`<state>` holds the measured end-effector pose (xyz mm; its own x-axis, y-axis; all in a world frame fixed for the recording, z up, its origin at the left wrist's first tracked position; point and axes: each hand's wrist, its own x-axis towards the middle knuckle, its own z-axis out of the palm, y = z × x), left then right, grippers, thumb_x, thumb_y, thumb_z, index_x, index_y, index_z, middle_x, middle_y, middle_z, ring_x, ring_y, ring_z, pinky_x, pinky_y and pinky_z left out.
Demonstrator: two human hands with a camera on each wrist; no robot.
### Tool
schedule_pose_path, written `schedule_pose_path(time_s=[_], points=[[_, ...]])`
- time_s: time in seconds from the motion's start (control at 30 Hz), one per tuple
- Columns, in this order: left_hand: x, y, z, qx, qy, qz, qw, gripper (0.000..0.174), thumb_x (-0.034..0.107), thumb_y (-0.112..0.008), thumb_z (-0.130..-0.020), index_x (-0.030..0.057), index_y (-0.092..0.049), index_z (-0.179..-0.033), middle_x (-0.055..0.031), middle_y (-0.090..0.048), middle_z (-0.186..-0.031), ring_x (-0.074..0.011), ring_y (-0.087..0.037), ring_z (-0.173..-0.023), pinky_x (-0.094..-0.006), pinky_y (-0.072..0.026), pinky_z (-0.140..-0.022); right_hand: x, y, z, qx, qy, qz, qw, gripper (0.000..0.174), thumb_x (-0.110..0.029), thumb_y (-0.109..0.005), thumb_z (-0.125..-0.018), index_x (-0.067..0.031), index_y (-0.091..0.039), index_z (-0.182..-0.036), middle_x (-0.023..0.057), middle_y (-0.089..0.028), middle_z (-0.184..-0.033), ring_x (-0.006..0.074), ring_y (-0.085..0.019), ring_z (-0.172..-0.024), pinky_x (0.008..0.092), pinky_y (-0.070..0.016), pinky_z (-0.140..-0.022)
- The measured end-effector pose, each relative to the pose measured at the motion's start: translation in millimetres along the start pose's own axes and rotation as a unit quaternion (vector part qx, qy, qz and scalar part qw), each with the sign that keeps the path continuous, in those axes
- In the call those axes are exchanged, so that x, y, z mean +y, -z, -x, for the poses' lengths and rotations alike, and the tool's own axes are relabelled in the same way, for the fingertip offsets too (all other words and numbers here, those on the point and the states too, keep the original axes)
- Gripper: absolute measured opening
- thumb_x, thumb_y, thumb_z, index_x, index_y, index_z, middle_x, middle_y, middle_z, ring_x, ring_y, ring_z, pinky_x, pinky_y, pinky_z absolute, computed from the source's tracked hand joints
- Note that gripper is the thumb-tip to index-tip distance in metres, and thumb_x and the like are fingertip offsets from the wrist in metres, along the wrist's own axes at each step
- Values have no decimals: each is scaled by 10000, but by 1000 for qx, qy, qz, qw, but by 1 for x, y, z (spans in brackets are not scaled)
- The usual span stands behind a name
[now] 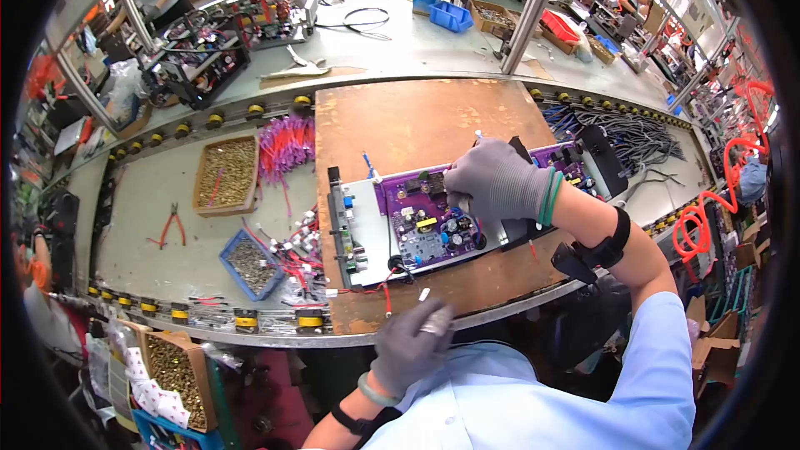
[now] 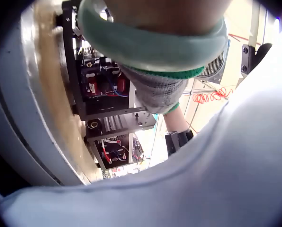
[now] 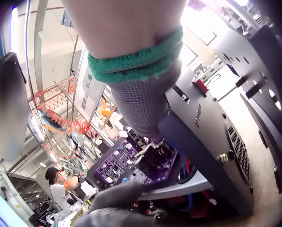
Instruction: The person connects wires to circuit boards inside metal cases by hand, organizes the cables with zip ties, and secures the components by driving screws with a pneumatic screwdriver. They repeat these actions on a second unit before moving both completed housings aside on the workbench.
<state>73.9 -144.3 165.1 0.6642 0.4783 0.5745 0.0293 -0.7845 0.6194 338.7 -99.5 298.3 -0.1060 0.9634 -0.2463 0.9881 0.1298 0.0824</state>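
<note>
My right hand [image 1: 500,183], in a grey glove with a green cuff, reaches down over the purple circuit board [image 1: 417,229] in the open metal chassis [image 1: 362,200]. Its fingers curl down at the board's middle; I cannot tell what is between the fingertips, which are hidden. Gloved too, my left hand [image 1: 412,346] stays low in front of my body, off the table's front edge. Curled fingers there hold small silvery-white pieces [image 1: 437,321]. In the right wrist view the board [image 3: 115,163] lies beyond the right glove [image 3: 141,104], beside a dark perforated panel [image 3: 212,137].
Under the chassis lies a brown board [image 1: 425,121]. To the left are orange-handled pliers [image 1: 173,225], a box of brass-coloured parts [image 1: 200,192], a blue tray of small metal parts [image 1: 225,257] and pink-purple wires [image 1: 286,150]. Grey cables [image 1: 646,142] lie right; red coiled hoses [image 1: 690,229] hang there.
</note>
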Motion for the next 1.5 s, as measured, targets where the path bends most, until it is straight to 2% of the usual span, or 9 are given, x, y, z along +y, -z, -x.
schedule_pose_path(time_s=[0.2, 0.5, 0.63, 0.77, 0.9, 1.13, 1.27, 1.43, 1.5], points=[[-35, 31, 42, 169, 292, 73, 938, 477, 233, -474, -1060, -86, -432, -1413, -184, -550, -1324, -256, -508, -1227, -382, -388, -1074, -28, 0, -67, 201, -35, -127, 971, 220, -324, -633, -883, -127, -731, -874, 147, -713, -827, 346, -709, -837, 478, -545, -753], [-24, 25, -21, 168, 72, -203, 962, 765, 508, -543, -1003, -54, -377, -1494, -297, -349, -1524, -473, -360, -1413, -542, -247, -1179, -83, 6, -24, 263, 132, -402, 867, 147, -125, -690, -781, -112, -736, -919, 112, -706, -856, 310, -690, -801, 407, -548, -741], [-15, 36, -64, 138, 65, 38, 988, 582, 394, -645, -955, -31, -561, -1345, -246, -541, -1394, -413, -356, -1435, -513, -253, -1180, -107, 3, 11, 252, 267, -314, 875, 318, -101, -723, -762, -108, -708, -1080, 92, -704, -887, 316, -685, -852, 384, -555, -753], [-24, 75, -97, 5, 160, 76, 984, 228, 222, -623, -969, 35, -753, -978, -178, -652, -1181, -353, -474, -1310, -441, -363, -1091, -72, -7, 16, 385, 86, -596, 700, 288, -67, -711, -816, -56, -672, -1102, 134, -702, -896, 295, -692, -786, 340, -576, -726], [-61, 84, -127, -19, 40, -13, 999, 258, 238, -615, -982, 40, -766, -916, -189, -648, -1160, -349, -502, -1246, -438, -373, -1069, -79, -52, 47, 173, 79, -284, 940, 303, -119, -661, -859, -110, -676, -1162, 118, -662, -1147, 289, -699, -993, 394, -582, -784], [-110, 80, -143, -134, 139, 196, 962, 403, 326, -580, -1030, -31, -736, -923, -75, -484, -1252, -130, -556, -1100, -280, -486, -893, -119, -84, 17, 376, 55, -475, 794, 215, -118, -690, -843, -125, -688, -1058, 107, -693, -939, 318, -698, -850, 407, -558, -714], [-88, 83, -142, -113, 150, 184, 965, 389, 316, -588, -1022, -16, -748, -899, -62, -502, -1131, -134, -540, -1028, -284, -470, -869, -110, -71, 0, 251, 47, -597, 761, 218, -39, -659, -825, -65, -694, -1039, 148, -692, -919, 342, -693, -831, 407, -549, -736], [-96, 80, -147, -118, 142, 165, 969, 361, 273, -571, -1030, -12, -754, -907, -81, -525, -1114, -153, -550, -1015, -295, -469, -874, -93, -62, 12, 281, 226, -481, 799, 232, -1, -636, -859, -53, -689, -1079, 160, -662, -816, 372, -669, -759, 421, -543, -711], [-101, 78, -145, -110, 133, 167, 971, 369, 285, -575, -1027, -14, -754, -908, -89, -531, -1126, -164, -543, -1050, -307, -463, -900, -90, -42, 21, 148, 203, -287, 925, 138, -76, -647, -852, -73, -681, -986, 152, -651, -789, 360, -681, -745, 452, -542, -688]])
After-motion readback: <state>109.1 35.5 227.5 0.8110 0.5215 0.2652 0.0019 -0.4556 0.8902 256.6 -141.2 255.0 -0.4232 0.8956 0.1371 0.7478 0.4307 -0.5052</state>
